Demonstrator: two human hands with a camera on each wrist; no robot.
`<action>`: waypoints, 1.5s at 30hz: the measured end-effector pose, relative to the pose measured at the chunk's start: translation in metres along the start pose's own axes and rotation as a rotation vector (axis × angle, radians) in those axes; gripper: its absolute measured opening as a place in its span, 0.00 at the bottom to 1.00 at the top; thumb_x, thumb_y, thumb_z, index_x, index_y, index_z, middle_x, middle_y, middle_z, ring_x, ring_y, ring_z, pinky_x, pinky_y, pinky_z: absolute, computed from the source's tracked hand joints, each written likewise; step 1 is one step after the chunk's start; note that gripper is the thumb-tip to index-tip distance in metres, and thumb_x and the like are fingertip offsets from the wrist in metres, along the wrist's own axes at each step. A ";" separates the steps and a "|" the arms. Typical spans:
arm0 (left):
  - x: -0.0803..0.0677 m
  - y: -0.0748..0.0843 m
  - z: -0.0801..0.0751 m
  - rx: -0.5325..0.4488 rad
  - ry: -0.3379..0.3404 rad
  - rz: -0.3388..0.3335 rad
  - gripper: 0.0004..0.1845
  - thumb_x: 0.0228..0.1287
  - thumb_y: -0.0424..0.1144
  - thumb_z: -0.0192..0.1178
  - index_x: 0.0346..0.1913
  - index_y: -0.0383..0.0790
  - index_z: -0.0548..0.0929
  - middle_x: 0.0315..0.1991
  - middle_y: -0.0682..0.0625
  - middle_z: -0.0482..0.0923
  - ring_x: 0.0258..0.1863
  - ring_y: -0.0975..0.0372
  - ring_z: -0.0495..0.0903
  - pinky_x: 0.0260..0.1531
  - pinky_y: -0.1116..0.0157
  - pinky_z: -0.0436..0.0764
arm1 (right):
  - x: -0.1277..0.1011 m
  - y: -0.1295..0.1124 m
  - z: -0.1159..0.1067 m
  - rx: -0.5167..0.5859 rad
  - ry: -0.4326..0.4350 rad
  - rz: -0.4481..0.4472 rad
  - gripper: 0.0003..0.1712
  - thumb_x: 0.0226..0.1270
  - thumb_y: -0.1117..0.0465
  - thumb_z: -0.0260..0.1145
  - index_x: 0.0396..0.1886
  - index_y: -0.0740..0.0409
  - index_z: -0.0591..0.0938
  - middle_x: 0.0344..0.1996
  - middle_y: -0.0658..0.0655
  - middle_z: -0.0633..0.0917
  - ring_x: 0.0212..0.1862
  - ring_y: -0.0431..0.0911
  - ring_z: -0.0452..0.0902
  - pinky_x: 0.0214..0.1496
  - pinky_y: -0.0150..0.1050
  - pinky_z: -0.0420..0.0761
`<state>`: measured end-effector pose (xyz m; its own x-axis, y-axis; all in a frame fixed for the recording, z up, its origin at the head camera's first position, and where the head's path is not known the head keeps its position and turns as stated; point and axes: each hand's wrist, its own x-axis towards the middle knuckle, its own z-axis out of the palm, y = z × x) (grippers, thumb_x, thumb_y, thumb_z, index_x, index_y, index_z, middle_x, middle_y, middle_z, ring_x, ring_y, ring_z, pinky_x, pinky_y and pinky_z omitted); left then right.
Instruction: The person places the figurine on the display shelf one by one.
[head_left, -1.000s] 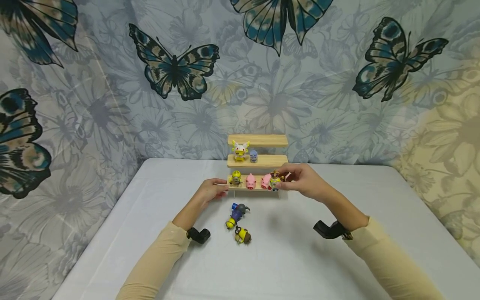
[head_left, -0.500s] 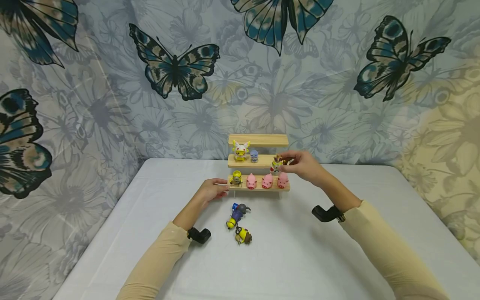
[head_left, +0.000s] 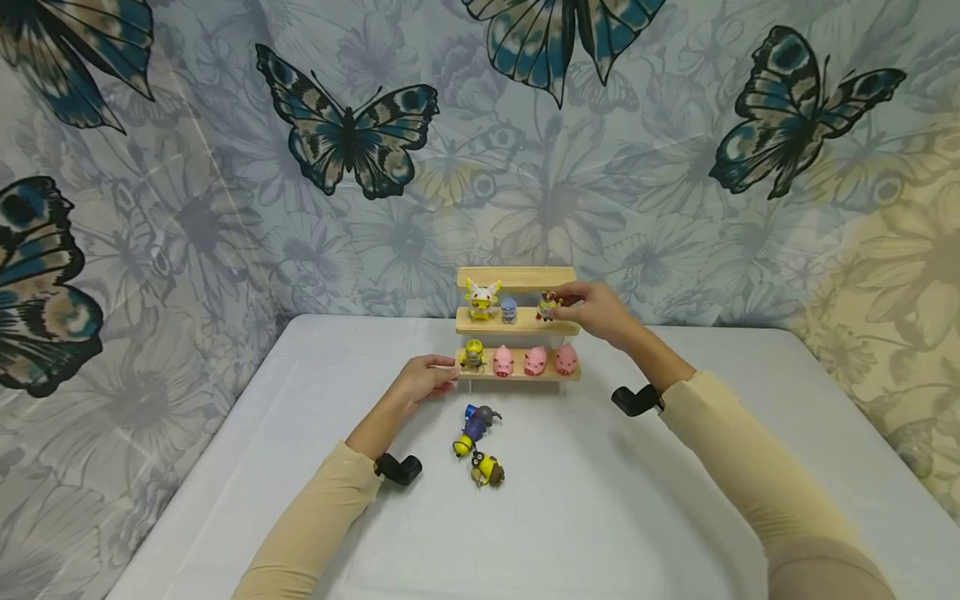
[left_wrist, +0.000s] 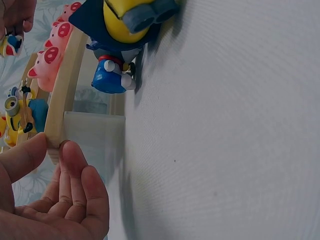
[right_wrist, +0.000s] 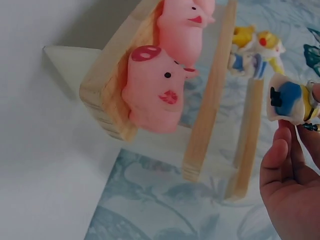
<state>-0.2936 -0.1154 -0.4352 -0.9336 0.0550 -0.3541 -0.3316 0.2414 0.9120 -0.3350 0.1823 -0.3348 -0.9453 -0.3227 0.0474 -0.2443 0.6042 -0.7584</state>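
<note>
A three-tier wooden display shelf (head_left: 517, 322) stands at the back of the white table. My left hand (head_left: 422, 380) pinches the left end of its lowest board (left_wrist: 64, 90) between thumb and forefinger. In my right hand (head_left: 602, 314) is a small minion figurine (right_wrist: 292, 99) with blue overalls and a crown, pinched by the fingertips. It is held upright close over the right part of the middle board (head_left: 525, 323). On that board's left stand a white-and-yellow figurine (head_left: 481, 300) and a small blue-grey figurine (head_left: 508, 310).
Three pink pigs (head_left: 535, 361) and a yellow minion figurine (head_left: 472, 356) line the lowest board. Before the shelf lie a minion figurine in dark blue (head_left: 472, 429), a blue figurine (left_wrist: 107, 75) and a yellow-and-brown minion figurine (head_left: 487, 470). A butterfly-print cloth (head_left: 345, 242) hangs behind.
My right hand has lifted the crowned minion figurine from in front of the lowest board up and back to the middle board, uncovering the rightmost pig. The left hand has stayed in place.
</note>
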 end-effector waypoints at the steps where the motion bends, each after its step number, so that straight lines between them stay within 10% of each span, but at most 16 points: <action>1: 0.000 0.000 0.000 0.002 0.001 -0.001 0.19 0.68 0.37 0.61 0.60 0.37 0.78 0.39 0.48 0.86 0.31 0.65 0.82 0.39 0.66 0.81 | 0.003 0.000 0.001 0.006 -0.002 0.007 0.28 0.66 0.56 0.67 0.60 0.67 0.77 0.51 0.65 0.80 0.51 0.52 0.73 0.42 0.36 0.73; 45: 0.000 0.002 0.002 0.007 0.020 -0.024 0.19 0.67 0.37 0.61 0.59 0.37 0.78 0.40 0.46 0.86 0.31 0.64 0.82 0.38 0.66 0.82 | 0.029 0.020 0.013 0.146 -0.043 0.104 0.31 0.66 0.57 0.68 0.65 0.65 0.74 0.53 0.64 0.79 0.33 0.42 0.71 0.30 0.32 0.74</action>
<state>-0.2940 -0.1134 -0.4334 -0.9281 0.0295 -0.3712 -0.3529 0.2488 0.9020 -0.3645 0.1754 -0.3572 -0.9529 -0.2967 -0.0622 -0.1085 0.5253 -0.8440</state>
